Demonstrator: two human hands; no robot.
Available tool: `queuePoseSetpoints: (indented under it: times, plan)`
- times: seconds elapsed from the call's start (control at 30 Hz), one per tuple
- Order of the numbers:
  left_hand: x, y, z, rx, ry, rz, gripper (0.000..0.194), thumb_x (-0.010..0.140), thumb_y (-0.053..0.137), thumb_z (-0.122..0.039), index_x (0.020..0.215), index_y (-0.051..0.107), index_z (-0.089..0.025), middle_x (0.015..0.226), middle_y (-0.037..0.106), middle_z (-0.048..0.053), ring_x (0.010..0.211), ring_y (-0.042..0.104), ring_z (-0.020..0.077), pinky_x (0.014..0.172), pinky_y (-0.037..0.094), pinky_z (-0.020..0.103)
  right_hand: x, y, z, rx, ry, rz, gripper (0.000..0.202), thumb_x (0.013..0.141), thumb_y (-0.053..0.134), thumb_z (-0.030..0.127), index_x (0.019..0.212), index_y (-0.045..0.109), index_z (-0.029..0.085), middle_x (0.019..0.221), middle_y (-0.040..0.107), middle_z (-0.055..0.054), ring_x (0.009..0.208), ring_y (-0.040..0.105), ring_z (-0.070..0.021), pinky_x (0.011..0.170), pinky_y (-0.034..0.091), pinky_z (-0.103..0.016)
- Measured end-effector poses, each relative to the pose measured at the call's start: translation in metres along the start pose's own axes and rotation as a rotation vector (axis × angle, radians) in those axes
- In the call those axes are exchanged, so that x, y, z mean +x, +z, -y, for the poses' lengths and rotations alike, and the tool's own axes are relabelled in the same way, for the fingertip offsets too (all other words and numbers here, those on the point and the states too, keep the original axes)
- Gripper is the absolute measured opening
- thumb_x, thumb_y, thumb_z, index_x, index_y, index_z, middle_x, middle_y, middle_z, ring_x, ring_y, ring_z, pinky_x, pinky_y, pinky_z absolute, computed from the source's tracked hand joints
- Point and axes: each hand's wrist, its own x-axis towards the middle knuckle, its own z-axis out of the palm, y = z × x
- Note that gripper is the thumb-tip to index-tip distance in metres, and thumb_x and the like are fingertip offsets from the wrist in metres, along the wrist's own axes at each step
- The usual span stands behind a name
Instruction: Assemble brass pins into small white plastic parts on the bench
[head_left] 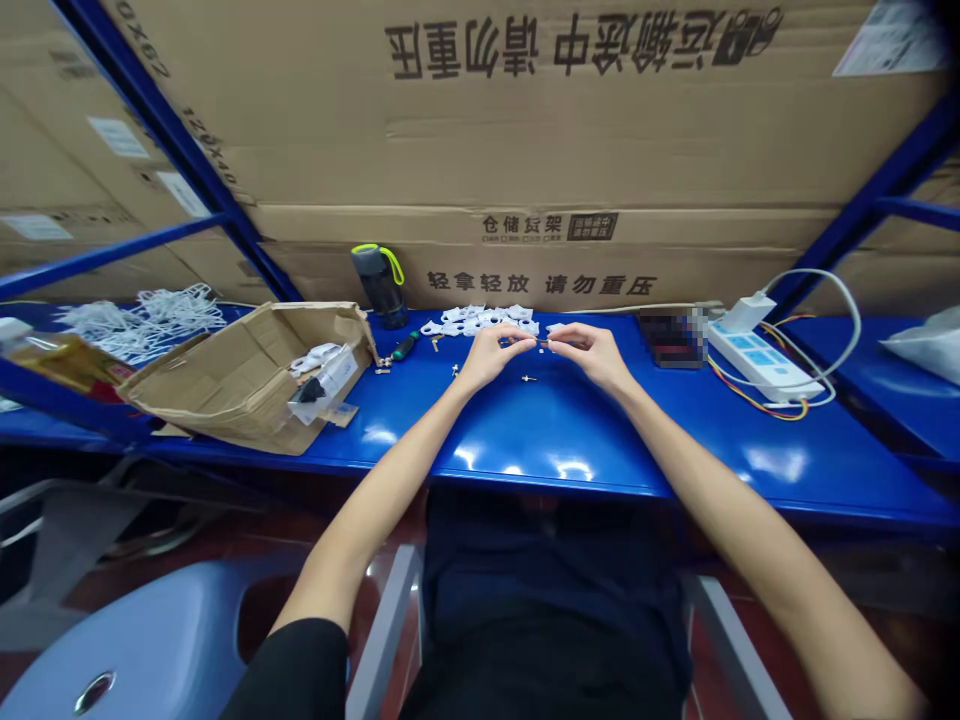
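Note:
My left hand (495, 353) and my right hand (591, 355) meet above the blue table, thumbs and forefingers pinched towards each other. Between the fingertips is a small thin brass-coloured part (544, 343), too small to make out fully; both hands grip it. Behind my left hand lie several flat white plastic pieces (472, 318) in a pile. A small metal pin with a pale middle (529, 379) rests on the table just below the hands. Another tiny metal piece (454, 371) sits beside my left wrist. Further left, a green-handled screwdriver (406, 347) lies near more small brass pieces (383, 367).
An open cardboard box (217, 400) holding plastic-wrapped items stands left, with white cables (154, 325) behind it. A dark bottle (380, 290) stands at the back. To the right are a blurred-out dark object (667, 340) and a power strip (765, 358) with cords. Large cartons wall the rear.

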Motion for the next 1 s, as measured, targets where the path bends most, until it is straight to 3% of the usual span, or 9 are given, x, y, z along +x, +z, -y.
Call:
queuePoseSetpoints:
  times: [0.2,0.53,0.83,1.0]
  plan:
    - [-0.001,0.0,-0.0005,0.034,-0.004,0.004,0.02,0.092,0.078,-0.04,0.095,0.083,-0.021,0.098,0.078,0.006,0.087,0.067,0.0203,0.087,0.055,0.037,-0.0004,0.0006,0.0016,-0.03,0.005,0.0,0.046,0.073,0.087,0.062,0.096,0.08,0.023,0.103,0.081,-0.007,0.099,0.078,-0.0295,0.098,0.061,-0.046]
    - [-0.0028,0.0006,-0.0031,0.007,0.04,-0.013,0.008,0.091,0.079,-0.027,0.095,0.083,-0.021,0.097,0.078,0.006,0.086,0.067,0.0203,0.086,0.054,0.036,-0.0004,-0.0002,-0.0019,-0.014,0.009,0.014,0.041,0.076,0.088,0.054,0.099,0.08,0.022,0.104,0.081,-0.007,0.101,0.078,-0.0297,0.099,0.06,-0.044]
    - [-0.0038,0.002,-0.0032,0.022,0.017,-0.029,0.017,0.093,0.077,-0.037,0.095,0.083,-0.021,0.099,0.078,0.006,0.088,0.067,0.0208,0.089,0.055,0.038,-0.0018,0.0011,0.0011,-0.02,0.038,0.014,0.041,0.075,0.087,0.056,0.098,0.081,0.023,0.106,0.081,-0.007,0.104,0.077,-0.0314,0.104,0.059,-0.048]
    - [-0.0037,0.0028,-0.004,0.019,0.028,-0.029,0.014,0.093,0.078,-0.034,0.095,0.083,-0.021,0.098,0.078,0.006,0.088,0.066,0.0202,0.089,0.054,0.038,-0.0016,0.0024,0.0024,-0.002,0.051,0.016,0.041,0.074,0.088,0.056,0.096,0.08,0.022,0.105,0.081,-0.008,0.103,0.078,-0.0307,0.103,0.059,-0.047]
